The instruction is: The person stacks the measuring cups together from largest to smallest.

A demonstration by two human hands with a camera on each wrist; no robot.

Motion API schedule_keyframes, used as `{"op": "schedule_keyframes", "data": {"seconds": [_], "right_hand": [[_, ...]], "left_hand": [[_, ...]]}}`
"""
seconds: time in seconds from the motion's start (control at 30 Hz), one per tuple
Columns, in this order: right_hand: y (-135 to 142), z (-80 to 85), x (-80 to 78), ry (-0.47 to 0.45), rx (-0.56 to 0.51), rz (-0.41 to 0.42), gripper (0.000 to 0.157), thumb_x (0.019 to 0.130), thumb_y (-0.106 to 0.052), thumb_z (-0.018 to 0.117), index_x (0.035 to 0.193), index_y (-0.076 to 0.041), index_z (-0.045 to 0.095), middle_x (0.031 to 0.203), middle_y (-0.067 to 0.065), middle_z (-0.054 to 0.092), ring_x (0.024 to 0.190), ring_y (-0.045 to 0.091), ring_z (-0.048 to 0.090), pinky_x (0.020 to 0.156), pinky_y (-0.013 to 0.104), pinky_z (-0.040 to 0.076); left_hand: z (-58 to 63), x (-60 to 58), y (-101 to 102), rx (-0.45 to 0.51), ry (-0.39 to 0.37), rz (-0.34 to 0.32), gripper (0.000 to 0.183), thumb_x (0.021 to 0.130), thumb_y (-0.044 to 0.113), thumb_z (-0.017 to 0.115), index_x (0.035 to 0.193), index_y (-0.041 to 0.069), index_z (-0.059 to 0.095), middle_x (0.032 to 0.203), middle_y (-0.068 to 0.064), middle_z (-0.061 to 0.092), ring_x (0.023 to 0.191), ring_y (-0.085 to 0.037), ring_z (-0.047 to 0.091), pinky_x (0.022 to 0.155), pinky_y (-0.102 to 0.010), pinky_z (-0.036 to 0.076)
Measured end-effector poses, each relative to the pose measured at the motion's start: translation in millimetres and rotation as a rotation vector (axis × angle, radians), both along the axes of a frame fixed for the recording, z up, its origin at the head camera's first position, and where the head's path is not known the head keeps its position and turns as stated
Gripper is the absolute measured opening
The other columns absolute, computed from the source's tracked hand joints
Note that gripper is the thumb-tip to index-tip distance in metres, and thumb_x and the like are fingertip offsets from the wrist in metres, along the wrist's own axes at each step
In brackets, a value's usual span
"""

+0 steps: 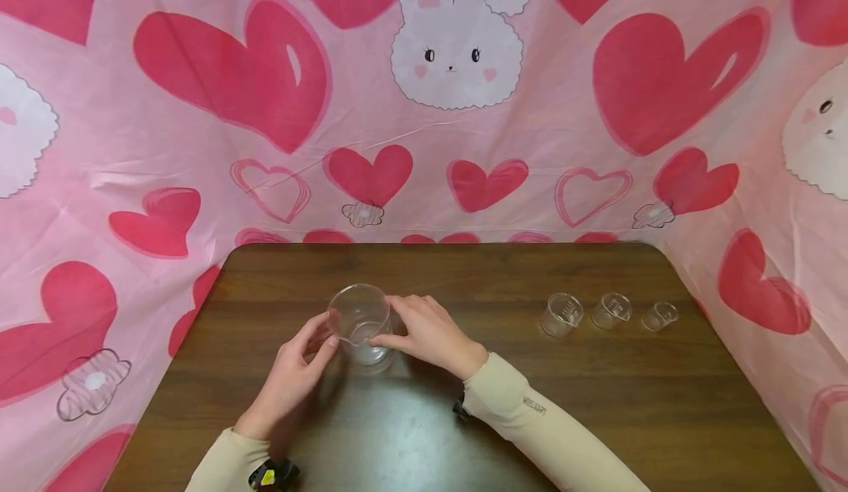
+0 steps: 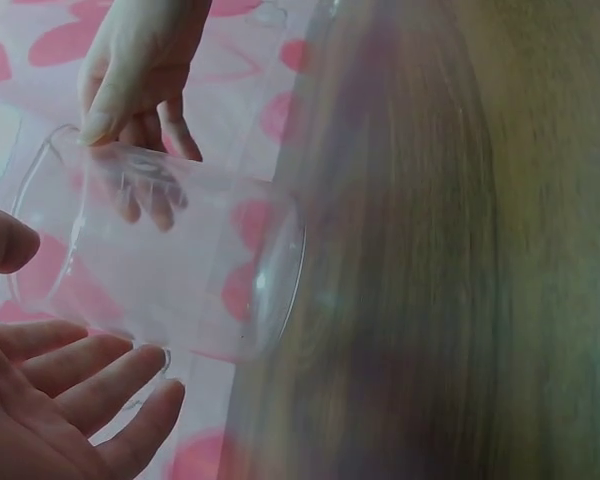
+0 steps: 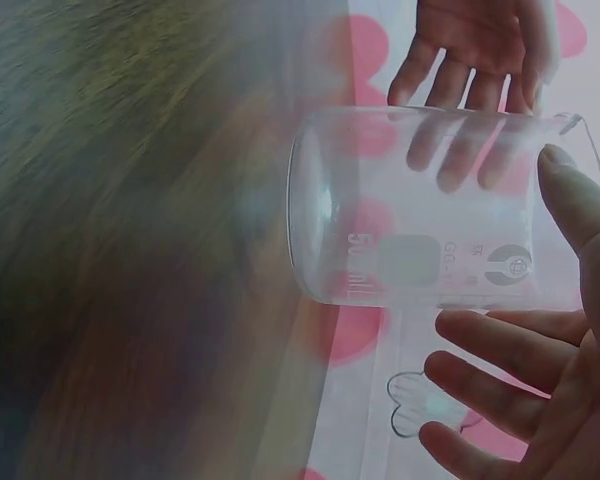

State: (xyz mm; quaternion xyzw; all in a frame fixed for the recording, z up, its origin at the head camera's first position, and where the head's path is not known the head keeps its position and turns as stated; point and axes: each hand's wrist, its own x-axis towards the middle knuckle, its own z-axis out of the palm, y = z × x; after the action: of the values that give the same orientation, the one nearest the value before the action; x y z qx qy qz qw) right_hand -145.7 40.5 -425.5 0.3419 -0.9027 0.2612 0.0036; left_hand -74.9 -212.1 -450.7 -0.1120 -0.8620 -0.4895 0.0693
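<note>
Large glass beaker (image 1: 360, 314), spouted: held between both hands, left of centre over the wooden table (image 1: 662, 403); base contact cannot be told. Step judged: two-handed steadying; even support called for in any next move. Rim pinched by right hand (image 1: 429, 331); left side lightly grasped, fingers partly spread, by left hand (image 1: 298, 363).

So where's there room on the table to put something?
Bare table lies between the right fingers and three small beakers, and between the sleeves. It's crowded around the big beaker, with fingers on both sides.
</note>
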Motion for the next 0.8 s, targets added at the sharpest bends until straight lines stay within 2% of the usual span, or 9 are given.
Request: {"op": "schedule_keyframes", "data": {"seconds": [0.13, 0.2, 0.57, 0.67, 0.8], "right_hand": [[11.4, -0.8, 1.6, -0.008, -0.013, -0.005, 0.067, 0.089, -0.058, 0.077, 0.139, -0.016, 0.063, 0.120, -0.001, 0.073, 0.109, 0.017, 0.066, 0.104, 0.044, 0.048], [17.2, -0.7, 2.6, -0.007, -0.018, -0.010, 0.067, 0.089, -0.057, 0.077, 0.140, -0.015, 0.063, 0.121, 0.000, 0.073, 0.110, 0.017, 0.066, 0.104, 0.045, 0.048], [45.9, -1.5, 10.3, 0.020, 0.004, -0.060, 0.067, 0.087, -0.055, 0.080, 0.136, -0.012, 0.065, 0.120, 0.003, 0.073, 0.111, 0.020, 0.066, 0.102, 0.045, 0.048], [53.0, -2.5, 11.5, -0.004, -0.009, -0.065, 0.067, 0.087, -0.054, 0.081, 0.136, -0.011, 0.065, 0.122, 0.004, 0.072, 0.112, 0.021, 0.065, 0.103, 0.047, 0.049], [63.4, -4.9, 13.3, -0.069, -0.046, -0.073, 0.068, 0.086, -0.051, 0.083, 0.138, -0.012, 0.064, 0.125, 0.005, 0.071, 0.115, 0.024, 0.065, 0.103, 0.050, 0.049]], "left_hand": [[1.1, -0.8, 8.4, -0.001, -0.034, -0.022, 0.045, 0.103, 0.013, 0.067, 0.145, 0.005, 0.055, 0.139, -0.018, 0.065, 0.117, -0.033, 0.069, 0.095, -0.048, 0.057], [0.8, -1.5, 12.8, 0.005, -0.050, -0.033, 0.045, 0.103, 0.014, 0.067, 0.145, 0.006, 0.055, 0.139, -0.017, 0.065, 0.117, -0.033, 0.069, 0.095, -0.052, 0.056], [-2.2, -7.0, 38.6, 0.032, -0.146, -0.098, 0.049, 0.101, 0.020, 0.071, 0.146, 0.009, 0.054, 0.142, -0.017, 0.063, 0.115, -0.033, 0.069, 0.093, -0.048, 0.058], [-2.1, -8.2, 44.6, 0.035, -0.138, -0.113, 0.051, 0.099, 0.017, 0.073, 0.146, 0.010, 0.053, 0.142, -0.016, 0.063, 0.116, -0.032, 0.068, 0.094, -0.048, 0.058], [-4.6, -10.7, 51.6, 0.042, -0.090, -0.131, 0.053, 0.096, 0.011, 0.075, 0.145, 0.008, 0.055, 0.139, -0.014, 0.065, 0.120, -0.032, 0.067, 0.095, -0.051, 0.056]]}}
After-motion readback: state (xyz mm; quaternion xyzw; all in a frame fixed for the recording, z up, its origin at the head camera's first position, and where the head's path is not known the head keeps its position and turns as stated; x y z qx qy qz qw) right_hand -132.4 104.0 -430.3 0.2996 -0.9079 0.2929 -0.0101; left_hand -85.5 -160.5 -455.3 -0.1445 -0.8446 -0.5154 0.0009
